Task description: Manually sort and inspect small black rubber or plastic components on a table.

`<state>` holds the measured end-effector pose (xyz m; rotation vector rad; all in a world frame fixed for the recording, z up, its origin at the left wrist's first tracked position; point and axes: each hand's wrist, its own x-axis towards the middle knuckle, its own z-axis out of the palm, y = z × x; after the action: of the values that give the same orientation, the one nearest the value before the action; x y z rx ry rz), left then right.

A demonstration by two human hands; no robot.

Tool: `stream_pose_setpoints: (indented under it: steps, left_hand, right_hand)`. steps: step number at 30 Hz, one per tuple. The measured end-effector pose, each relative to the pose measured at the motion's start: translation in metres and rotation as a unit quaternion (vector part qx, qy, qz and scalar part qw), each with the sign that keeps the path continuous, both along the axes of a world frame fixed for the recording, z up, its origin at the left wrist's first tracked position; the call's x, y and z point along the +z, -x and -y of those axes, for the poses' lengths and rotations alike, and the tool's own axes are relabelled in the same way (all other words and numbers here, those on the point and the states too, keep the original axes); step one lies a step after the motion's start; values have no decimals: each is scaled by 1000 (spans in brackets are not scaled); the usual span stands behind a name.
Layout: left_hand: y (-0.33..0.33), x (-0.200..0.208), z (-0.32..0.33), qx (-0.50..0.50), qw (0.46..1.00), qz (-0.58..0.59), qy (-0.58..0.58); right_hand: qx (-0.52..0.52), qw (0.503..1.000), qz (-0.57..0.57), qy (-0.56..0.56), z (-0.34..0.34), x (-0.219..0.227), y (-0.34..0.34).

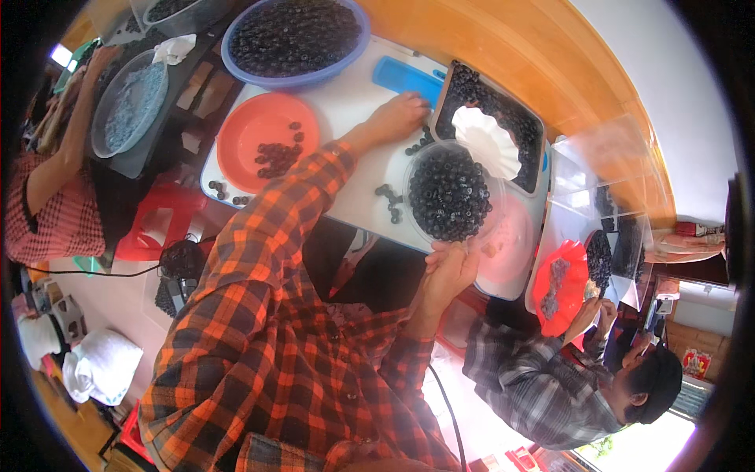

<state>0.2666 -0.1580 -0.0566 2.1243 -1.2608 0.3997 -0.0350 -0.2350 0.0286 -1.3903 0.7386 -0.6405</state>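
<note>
My right hand (pixel 451 271) grips the near rim of a clear round bowl (pixel 412 211) heaped with small black bead-like rings (pixel 450 190). My left hand (pixel 398 116) is on the white table, between a blue tray (pixel 401 76) and a rectangular tray (pixel 538 161) of black pieces. Its fingers are curled in, and what they hold, if anything, is hidden. A few loose black pieces (pixel 419 142) lie just below it, with more (pixel 389 201) left of the clear bowl. A white scalloped dish (pixel 489 143) rests on the pieces in the rectangular tray.
An orange-red basin (pixel 233 134) with some dark pieces stands under my left forearm's far side. Behind it is a blue-purple basin (pixel 230 53) full of black pieces. A pink dish (pixel 510 236) sits right of the clear bowl. Co-workers (pixel 543 385) work at both sides.
</note>
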Motion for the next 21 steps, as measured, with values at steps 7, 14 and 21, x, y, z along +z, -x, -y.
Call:
stream_pose_setpoints:
  steps: [7,14,21]
  left_hand:
    - [37,-1,-26,26,996,-80,-26]
    - [93,22,-65,46,986,-157,25]
    - [136,18,-98,89,986,-131,54]
  right_hand:
    - [35,999,-4,2,-9,5,-16]
    - [54,998,3,-42,-18,3,-45]
    - [104,994,5,-40,-41,-3,-101]
